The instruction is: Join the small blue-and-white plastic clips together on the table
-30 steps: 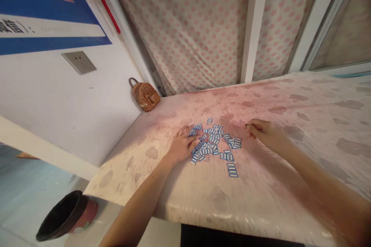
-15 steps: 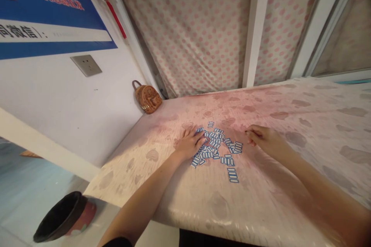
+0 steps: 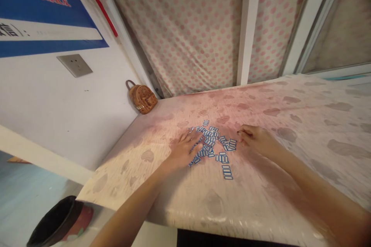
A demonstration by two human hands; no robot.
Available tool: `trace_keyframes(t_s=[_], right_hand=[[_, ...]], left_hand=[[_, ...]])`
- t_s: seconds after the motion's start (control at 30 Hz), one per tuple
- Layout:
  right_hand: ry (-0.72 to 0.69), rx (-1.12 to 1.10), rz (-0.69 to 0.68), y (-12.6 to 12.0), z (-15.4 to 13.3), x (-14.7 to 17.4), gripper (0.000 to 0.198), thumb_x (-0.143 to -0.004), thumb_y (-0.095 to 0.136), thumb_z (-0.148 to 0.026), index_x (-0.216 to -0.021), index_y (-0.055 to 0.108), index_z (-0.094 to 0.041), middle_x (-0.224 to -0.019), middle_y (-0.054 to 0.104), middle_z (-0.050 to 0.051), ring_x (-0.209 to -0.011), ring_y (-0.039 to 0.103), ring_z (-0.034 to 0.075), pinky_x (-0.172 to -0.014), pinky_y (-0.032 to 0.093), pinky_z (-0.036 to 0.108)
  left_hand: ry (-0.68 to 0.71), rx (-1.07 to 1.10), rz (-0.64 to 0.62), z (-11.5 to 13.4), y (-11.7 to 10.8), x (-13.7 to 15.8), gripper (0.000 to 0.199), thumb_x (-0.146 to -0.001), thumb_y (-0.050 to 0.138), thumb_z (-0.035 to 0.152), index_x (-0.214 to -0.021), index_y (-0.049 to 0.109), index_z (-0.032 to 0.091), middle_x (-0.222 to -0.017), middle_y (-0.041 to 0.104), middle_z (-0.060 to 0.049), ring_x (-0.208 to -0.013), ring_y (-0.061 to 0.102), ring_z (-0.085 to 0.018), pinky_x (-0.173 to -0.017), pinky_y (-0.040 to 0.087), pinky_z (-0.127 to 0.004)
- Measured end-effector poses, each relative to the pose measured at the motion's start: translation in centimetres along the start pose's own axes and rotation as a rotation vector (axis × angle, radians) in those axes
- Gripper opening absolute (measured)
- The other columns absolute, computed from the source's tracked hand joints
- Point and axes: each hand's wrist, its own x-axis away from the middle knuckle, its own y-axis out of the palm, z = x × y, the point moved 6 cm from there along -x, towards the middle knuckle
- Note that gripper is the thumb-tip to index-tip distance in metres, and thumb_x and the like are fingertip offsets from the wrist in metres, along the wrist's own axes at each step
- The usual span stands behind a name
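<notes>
A loose heap of small white pieces with blue edges [image 3: 210,141], like little labels or tiles, lies spread on the patterned tablecloth [image 3: 214,197]. My left hand [image 3: 185,148] rests flat over the heap's left side, its fingers spread and covering some of the pieces. To the right of the heap, my right hand [image 3: 252,137] is held with thumb and fingers pinched together. Whatever is between those fingertips is too small to make out. One strip of pieces [image 3: 227,172] lies apart, nearer the table's front edge.
A small brown backpack-shaped bag [image 3: 143,98] stands at the table's back left corner by the wall. On the floor at lower left is a dark-rimmed bin [image 3: 55,220]. A dotted curtain [image 3: 188,31] hangs behind the table, and a socket [image 3: 74,65] sits on the wall.
The camera view has shifted slightly, so the scene sits further left. My left hand has slid a little down and left against the heap, uncovering pieces beyond its fingers. My right hand stays pinched.
</notes>
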Motion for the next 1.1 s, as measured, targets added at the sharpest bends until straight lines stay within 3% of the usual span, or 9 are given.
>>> trace_keyframes(t_s=[0.07,0.17,0.37,0.47,0.63,0.83,1.1], right_hand=[[0.009,-0.029,-0.058,0.7,0.0,0.0,0.024,-0.087,0.045,-0.031,-0.069,0.057,-0.023,-0.066,0.066,0.004,-0.061,0.061,0.018,-0.061,0.045,0.029],[0.015,-0.093,-0.124,1.6,-0.2,0.2,0.019,-0.085,0.046,-0.029,-0.075,0.060,-0.023,-0.076,0.071,0.005,-0.069,0.066,0.021,-0.066,0.048,0.031],[-0.063,-0.157,-0.135,2.0,-1.5,0.4,0.020,-0.086,0.044,-0.028,-0.088,0.064,-0.023,-0.089,0.073,0.004,-0.080,0.068,0.021,-0.072,0.049,0.031],[-0.076,-0.109,-0.105,1.7,-1.9,0.5,0.023,-0.087,0.043,-0.027,-0.094,0.065,-0.021,-0.089,0.073,0.004,-0.078,0.066,0.020,-0.070,0.047,0.031],[-0.076,-0.166,-0.065,1.4,-1.9,0.6,0.022,-0.087,0.045,-0.029,-0.096,0.064,-0.021,-0.089,0.073,0.004,-0.077,0.066,0.019,-0.069,0.047,0.029],[-0.027,-0.113,-0.032,0.8,-1.8,0.8,0.019,-0.085,0.047,-0.027,-0.089,0.064,-0.022,-0.083,0.072,0.003,-0.071,0.064,0.018,-0.065,0.043,0.028],[-0.049,-0.078,-0.050,0.9,-3.1,0.9,0.021,-0.085,0.042,-0.022,-0.080,0.062,-0.021,-0.081,0.071,0.003,-0.073,0.064,0.018,-0.068,0.042,0.028]], left_hand=[[0.052,-0.015,-0.055,1.3,0.3,1.7,0.053,-0.101,0.026,0.055,-0.152,0.036,0.041,-0.164,0.025,0.004,-0.154,0.014,-0.024,-0.125,0.013,-0.051],[0.025,-0.038,-0.074,1.6,0.5,2.6,0.055,-0.100,0.028,0.058,-0.153,0.033,0.042,-0.166,0.019,0.004,-0.155,0.011,-0.026,-0.125,0.011,-0.055],[-0.104,-0.064,-0.036,0.8,0.4,0.5,0.058,-0.099,0.029,0.058,-0.150,0.041,0.034,-0.164,0.027,-0.002,-0.153,0.016,-0.033,-0.122,0.015,-0.060],[0.009,-0.038,-0.027,3.4,0.5,-0.5,0.058,-0.100,0.026,0.058,-0.150,0.042,0.033,-0.164,0.027,-0.003,-0.153,0.018,-0.032,-0.123,0.014,-0.058],[0.171,-0.062,-0.090,7.2,2.3,-2.4,0.059,-0.099,0.025,0.062,-0.150,0.041,0.037,-0.167,0.014,0.000,-0.154,0.012,-0.032,-0.123,0.012,-0.058],[0.031,-0.143,-0.092,5.4,2.8,-4.3,0.061,-0.099,0.025,0.061,-0.149,0.044,0.033,-0.166,0.020,-0.004,-0.154,0.012,-0.033,-0.122,0.015,-0.061],[-0.050,-0.151,-0.078,4.3,1.2,-1.6,0.060,-0.099,0.027,0.060,-0.148,0.046,0.031,-0.164,0.028,-0.004,-0.152,0.018,-0.035,-0.122,0.017,-0.057]])
